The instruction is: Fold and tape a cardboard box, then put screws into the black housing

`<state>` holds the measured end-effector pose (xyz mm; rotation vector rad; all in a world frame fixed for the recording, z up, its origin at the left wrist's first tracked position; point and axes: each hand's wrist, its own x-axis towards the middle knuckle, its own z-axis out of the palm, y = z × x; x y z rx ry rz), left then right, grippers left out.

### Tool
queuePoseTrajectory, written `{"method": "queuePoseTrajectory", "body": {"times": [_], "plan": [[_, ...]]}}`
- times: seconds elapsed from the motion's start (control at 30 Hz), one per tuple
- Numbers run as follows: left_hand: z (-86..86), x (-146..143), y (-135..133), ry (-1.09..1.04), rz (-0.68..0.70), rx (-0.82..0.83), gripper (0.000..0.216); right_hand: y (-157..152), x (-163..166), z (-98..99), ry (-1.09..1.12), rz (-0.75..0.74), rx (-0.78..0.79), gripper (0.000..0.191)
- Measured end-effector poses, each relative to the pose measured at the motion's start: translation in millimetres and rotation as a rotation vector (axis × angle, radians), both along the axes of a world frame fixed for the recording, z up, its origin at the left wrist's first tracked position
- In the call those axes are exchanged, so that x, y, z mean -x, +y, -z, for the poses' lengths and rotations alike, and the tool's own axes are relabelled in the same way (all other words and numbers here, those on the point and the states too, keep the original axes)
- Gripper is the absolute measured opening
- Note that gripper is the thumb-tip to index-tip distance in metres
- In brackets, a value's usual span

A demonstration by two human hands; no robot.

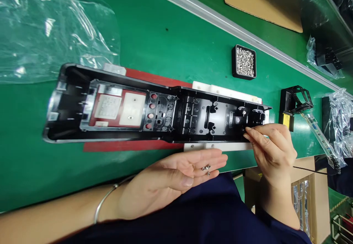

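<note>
Steel screws [206, 169], tiny, light and apt to roll, lie loose on the flat-open left hand [176, 179] while, at 3 o'clock, the right hand [271, 150] fingers pinch closed at the rigid black housing [154, 113], whether on a screw I cannot tell.

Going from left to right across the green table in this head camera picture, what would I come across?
Clear plastic bag → long black plastic housing → small black tray of screws → black and yellow fixture → bagged black parts at the right edge.
</note>
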<state>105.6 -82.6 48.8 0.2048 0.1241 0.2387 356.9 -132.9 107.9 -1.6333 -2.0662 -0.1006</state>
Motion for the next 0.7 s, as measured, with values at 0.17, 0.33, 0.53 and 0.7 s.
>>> {"method": "queuePoseTrajectory", "body": {"times": [0.17,0.33,0.53,0.7], "plan": [[0.5,0,-1,0.016,-0.002,-0.009,0.060,-9,5,4.4,-0.126,0.029,0.008,0.022],[2.7,1,0,0.006,0.010,-0.019,0.059,-14,4,8.3,-0.255,0.054,0.018,0.022],[0.5,0,0,0.000,0.017,-0.018,0.058,-22,18,-3.0,-0.004,0.074,-0.088,0.018],[-3.7,-3,-1,0.011,-0.015,0.001,0.058,-35,43,-6.3,0.275,-0.105,0.090,0.016]]}}
